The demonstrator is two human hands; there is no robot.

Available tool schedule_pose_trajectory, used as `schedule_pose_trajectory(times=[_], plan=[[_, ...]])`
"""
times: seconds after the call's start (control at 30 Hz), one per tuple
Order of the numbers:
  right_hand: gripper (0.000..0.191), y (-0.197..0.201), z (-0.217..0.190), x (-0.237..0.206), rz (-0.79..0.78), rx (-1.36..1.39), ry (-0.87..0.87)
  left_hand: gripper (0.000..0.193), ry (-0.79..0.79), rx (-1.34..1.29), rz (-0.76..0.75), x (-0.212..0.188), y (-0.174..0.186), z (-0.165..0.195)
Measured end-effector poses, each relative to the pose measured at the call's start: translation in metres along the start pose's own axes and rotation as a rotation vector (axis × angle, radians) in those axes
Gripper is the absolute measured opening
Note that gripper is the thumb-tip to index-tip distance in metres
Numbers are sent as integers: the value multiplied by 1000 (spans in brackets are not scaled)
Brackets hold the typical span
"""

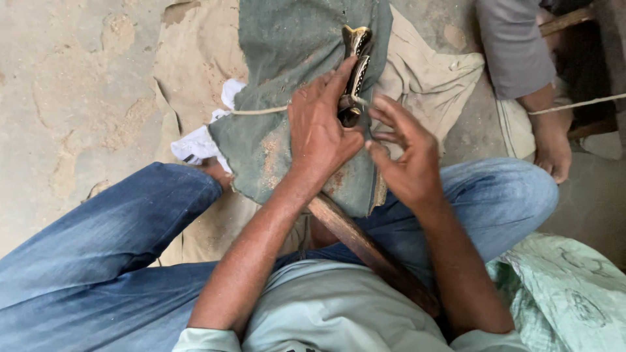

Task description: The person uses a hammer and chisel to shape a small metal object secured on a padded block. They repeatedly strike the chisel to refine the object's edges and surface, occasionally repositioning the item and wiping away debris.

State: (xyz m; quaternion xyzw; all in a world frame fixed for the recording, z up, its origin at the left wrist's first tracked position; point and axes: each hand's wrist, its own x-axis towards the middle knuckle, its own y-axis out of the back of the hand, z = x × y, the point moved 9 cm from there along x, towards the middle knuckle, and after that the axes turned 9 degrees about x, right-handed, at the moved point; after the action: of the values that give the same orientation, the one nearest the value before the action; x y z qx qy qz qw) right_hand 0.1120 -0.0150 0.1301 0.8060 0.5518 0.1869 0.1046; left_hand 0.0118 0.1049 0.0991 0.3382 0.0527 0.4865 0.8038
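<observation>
Left hand (319, 130) grip on handle (355, 65), string (261, 110) beside

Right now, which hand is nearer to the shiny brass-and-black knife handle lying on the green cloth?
Left. The left hand lies on the brass-and-black knife handle, forefinger along it. The right hand is lower, beside its bottom end, fingers spread.

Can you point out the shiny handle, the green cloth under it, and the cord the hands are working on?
Handle (357, 40): head view, on its top end.
Green cloth (287, 39): head view, on its upper part.
Cord (257, 111): head view, left of the left hand (317, 130).
</observation>
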Motion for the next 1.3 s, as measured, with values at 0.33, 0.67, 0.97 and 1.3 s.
schedule_pose_trajectory(times=[0.33, 0.67, 0.97, 1.3], plan=[[86, -22, 53, 8, -11, -120, -260, 99, -56, -12, -260, 19, -18, 7], [84, 7, 25, 22, -12, -184, -199, 96, 429, -732, -269, 12, -77, 1], [64, 15, 56, 19, -27, 189, -222, 92, 117, -139, -27, 5, -76, 31], [84, 5, 39, 5, 1, -38, -140, 86, 1, -104, -105, 13, -51, 1]])
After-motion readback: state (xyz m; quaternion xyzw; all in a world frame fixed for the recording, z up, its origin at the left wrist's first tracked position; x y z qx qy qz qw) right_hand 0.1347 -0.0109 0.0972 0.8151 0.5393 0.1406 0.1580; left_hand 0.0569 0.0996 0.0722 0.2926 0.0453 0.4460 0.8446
